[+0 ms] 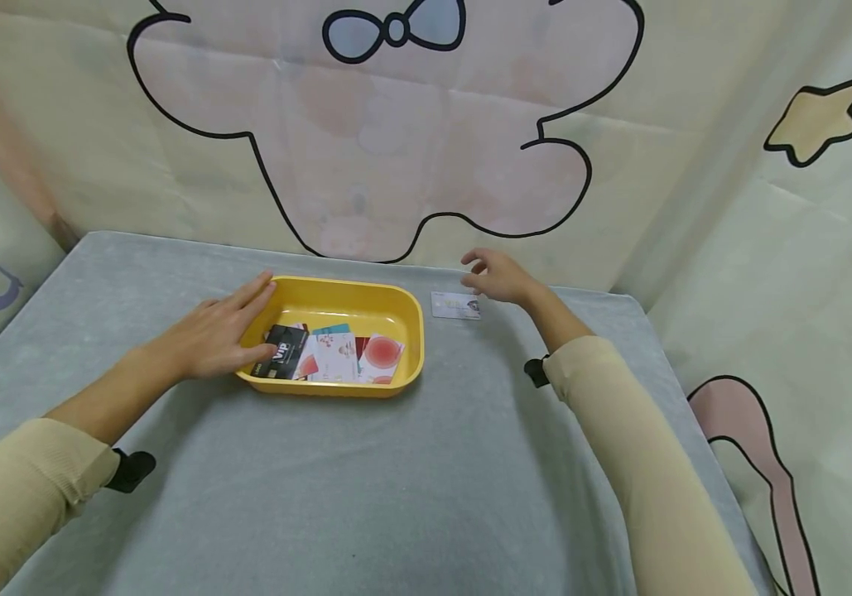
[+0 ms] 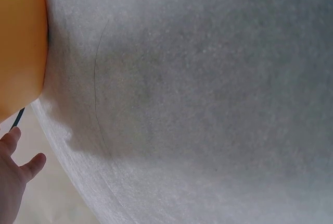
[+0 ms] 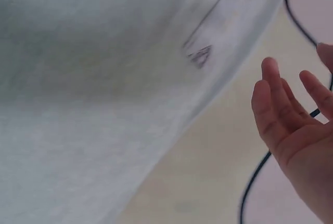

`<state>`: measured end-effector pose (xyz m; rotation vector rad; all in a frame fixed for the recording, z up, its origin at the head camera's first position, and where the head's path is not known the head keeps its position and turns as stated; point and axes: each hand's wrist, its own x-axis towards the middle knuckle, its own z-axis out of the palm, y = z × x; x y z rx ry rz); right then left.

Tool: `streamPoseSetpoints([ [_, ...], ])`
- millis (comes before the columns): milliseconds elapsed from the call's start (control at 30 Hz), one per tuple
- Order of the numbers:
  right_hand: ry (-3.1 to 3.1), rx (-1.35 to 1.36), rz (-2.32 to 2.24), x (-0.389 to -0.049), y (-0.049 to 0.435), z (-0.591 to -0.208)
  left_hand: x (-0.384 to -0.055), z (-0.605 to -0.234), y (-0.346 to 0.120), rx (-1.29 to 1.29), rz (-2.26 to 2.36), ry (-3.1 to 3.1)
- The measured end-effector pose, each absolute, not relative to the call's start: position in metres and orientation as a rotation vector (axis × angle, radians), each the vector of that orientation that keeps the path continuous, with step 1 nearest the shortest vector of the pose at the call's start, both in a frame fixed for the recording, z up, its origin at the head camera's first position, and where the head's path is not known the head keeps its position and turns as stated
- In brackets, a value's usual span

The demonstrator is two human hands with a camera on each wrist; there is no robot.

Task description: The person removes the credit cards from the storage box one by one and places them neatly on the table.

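Observation:
My left hand (image 1: 219,334) lies at the left end of a yellow tray (image 1: 414,364), fingers stretched along its rim and thumb over the inside, by a black card marked VIP (image 1: 287,348). Several more cards lie in the tray, among them a white one (image 1: 336,358) and one with a red circle (image 1: 383,353). My right hand (image 1: 502,278) hovers beside a pale card (image 1: 450,305) on the table, fingers loosely bent and holding nothing. In the right wrist view that card (image 3: 214,25) looks blurred, apart from the right hand (image 3: 296,130).
A grey cloth (image 1: 366,480) covers the table. Behind its far edge hangs a cream curtain with cartoon outlines (image 1: 396,149), and another curtain side with a star (image 1: 816,120) stands to the right. Black straps (image 1: 131,470) show at both cuffs.

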<state>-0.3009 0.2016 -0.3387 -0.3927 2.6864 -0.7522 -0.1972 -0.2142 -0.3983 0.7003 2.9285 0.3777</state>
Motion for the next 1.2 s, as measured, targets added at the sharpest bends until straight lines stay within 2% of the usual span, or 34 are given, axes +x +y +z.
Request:
streamPoseSetpoints([
  [167,2.659,-0.484,-0.751,-0.294,0.178,-0.323,-0.198,-0.400,-0.214,0.699,0.396,2.935],
  [467,2.374,-0.592,-1.014,-0.281,0.138,-0.311,-0.199,-0.401,-0.215,0.706,0.391,2.929],
  [833,2.252,-0.703,-0.882,-0.269,0.106,-0.321,-0.199,-0.400,-0.215,0.703,0.386,2.917],
  [1200,2.140,-0.669,-0.686,-0.266,0.094,-0.329,-0.199,-0.400,-0.216,0.702,0.391,2.911],
])
